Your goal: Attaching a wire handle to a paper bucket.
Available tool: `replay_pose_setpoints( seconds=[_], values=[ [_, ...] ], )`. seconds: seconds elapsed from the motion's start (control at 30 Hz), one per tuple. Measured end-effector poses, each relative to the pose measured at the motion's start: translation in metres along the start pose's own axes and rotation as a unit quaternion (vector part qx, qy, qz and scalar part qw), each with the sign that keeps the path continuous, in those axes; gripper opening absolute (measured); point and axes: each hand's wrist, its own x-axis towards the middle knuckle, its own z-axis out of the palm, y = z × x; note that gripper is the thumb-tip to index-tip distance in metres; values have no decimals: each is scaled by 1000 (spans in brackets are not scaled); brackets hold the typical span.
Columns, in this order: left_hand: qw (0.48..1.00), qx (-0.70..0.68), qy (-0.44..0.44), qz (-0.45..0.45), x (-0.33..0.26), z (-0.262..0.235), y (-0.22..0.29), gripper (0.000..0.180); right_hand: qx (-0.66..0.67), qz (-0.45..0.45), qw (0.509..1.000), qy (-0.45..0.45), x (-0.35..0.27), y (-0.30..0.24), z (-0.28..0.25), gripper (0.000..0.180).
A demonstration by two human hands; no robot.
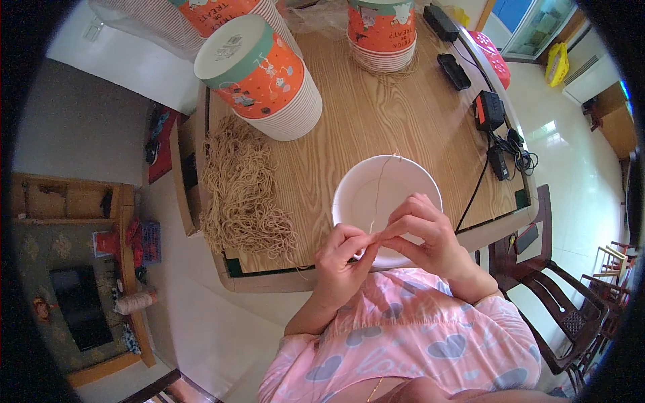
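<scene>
A white paper bucket (351, 195) stands mouth up at the table's near edge, right in front of me. One thin beige string (379, 185) runs from the bucket's far rim across its opening to my fingers. My left hand (346, 258) pinches the string at the bucket's near rim. Fingertip to fingertip with it, my right hand (423, 235) also pinches the string. The exact end of the string is hidden between the fingers. Left of the bucket lies a loose heap of cut beige strings (242, 191), some hanging toward the table's edge.
A tall stack of orange and green paper buckets (269, 84) stands upside down behind the strings. Another stack (381, 33) is at the far side. Black adapters and cables (497, 134) lie along the right edge. A dark wooden chair (551, 289) stands right of the table (329, 144).
</scene>
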Motion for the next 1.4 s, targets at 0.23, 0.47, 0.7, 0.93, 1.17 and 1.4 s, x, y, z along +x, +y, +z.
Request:
replay_pose_setpoints(
  seconds=[0.23, 0.47, 0.7, 0.93, 1.17, 1.4],
  values=[
    [1000, -7, -3, 21, 1, -1, -3, 15, -10, 14, 1000, 1, 1, 0, 4, 12],
    [998, 25, -9, 50, -2, -2, -3, 13, -44, -2, 997, -66, -1, 3, 6, 15],
    [997, -60, 46, 7, -4, -2, -9, 15, 133, 76, 985, 86, 6, -9, 19, 16],
    [995, -87, 52, -8, -7, -4, -13, 18, 150, 190, 969, -41, 0, -7, 12, 13],
    [996, 32, 8, 77, -26, -20, -24, 36, -57, 34, 990, -127, -2, 6, 3, 7],
    [972, 161, -83, 148, -43, -26, -48, 30, -92, -18, 983, -160, -4, 9, -2, 12]
  ],
)
